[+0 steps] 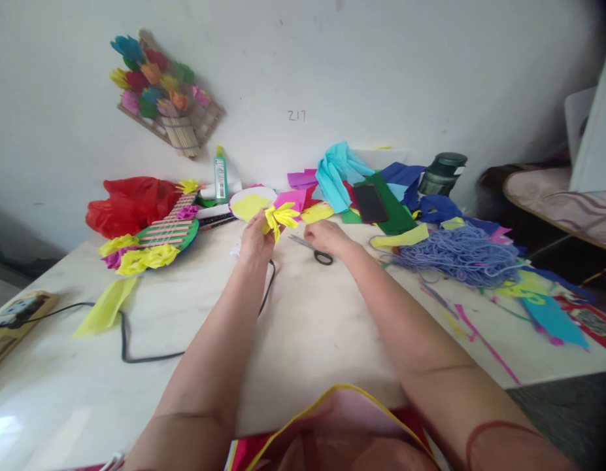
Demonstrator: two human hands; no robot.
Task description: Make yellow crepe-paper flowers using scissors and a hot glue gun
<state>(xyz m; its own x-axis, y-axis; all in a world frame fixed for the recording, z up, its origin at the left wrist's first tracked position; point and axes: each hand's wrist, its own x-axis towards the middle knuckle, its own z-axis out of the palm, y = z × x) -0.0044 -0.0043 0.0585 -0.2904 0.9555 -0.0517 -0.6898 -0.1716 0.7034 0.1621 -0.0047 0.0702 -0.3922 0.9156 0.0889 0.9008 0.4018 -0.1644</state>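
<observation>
My left hand (257,239) is closed round the base of a yellow crepe paper flower (283,216), its petals spreading to the right. My right hand (328,237) is low over the table with its fingers curled together; what they hold, if anything, is hidden. Just in front of that hand lies a pair of scissors (323,258) with black handles, blades pointing left. Behind the flower are a round card with a yellow centre (253,201) and pink paper (291,198).
A paper-decorated guitar shape (168,232) and red plastic bag (131,203) sit left. A glue bottle (220,175) stands behind. A phone (370,203) rests on coloured paper. Blue yarn (459,255) and a dark jar (442,173) are right. A black cable (150,358) crosses the table.
</observation>
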